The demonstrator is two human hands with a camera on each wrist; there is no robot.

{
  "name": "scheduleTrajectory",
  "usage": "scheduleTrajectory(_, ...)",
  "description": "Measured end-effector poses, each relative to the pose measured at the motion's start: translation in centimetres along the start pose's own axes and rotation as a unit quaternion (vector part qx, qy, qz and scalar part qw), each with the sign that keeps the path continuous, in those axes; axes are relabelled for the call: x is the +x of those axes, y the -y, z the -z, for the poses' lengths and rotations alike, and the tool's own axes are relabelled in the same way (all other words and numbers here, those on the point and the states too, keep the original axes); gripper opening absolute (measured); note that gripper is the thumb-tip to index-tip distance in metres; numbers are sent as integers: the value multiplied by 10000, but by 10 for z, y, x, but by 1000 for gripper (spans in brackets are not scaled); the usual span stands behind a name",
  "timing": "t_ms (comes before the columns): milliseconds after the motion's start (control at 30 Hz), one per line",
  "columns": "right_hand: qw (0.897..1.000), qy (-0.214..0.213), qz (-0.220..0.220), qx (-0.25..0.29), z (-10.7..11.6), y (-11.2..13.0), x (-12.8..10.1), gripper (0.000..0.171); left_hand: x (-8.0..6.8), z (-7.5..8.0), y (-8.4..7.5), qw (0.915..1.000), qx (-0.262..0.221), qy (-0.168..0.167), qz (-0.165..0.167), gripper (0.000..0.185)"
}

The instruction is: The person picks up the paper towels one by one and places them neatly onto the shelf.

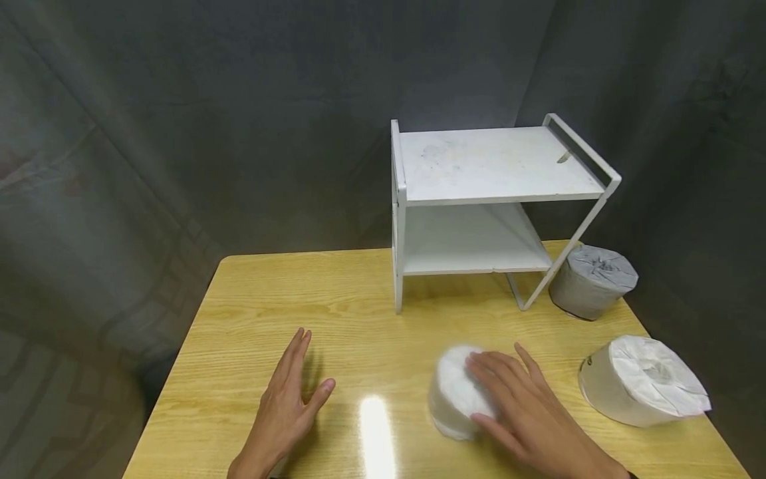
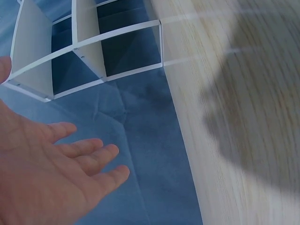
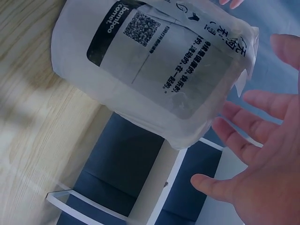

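Right hand spread wide, fingers straight, laid over the top and near side of a wrapped roll, nothing gripped; in the wrist view fingertips just at the wrapper's edge. Roll standing on the surface, in front of the rack. Left hand flat and open, fingers together, palm down on or just above the surface, empty, well apart from the roll. Two more rolls further right.
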State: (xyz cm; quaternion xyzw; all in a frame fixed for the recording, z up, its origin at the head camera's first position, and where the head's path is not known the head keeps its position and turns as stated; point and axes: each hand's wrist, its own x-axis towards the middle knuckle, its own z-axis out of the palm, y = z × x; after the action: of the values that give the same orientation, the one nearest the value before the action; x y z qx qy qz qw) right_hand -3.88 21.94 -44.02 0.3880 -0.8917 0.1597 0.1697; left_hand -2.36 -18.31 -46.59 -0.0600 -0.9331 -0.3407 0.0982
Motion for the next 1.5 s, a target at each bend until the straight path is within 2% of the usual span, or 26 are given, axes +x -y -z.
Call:
scheduleTrajectory(900,9999,9,135,-26,-7,3,-2,63,0,-3,1,9999,-71,-86,-57,81)
scheduleTrajectory(1500,9999,117,29,-41,-10,3,-3,63,-3,-2,3,9999,-51,-102,13,82)
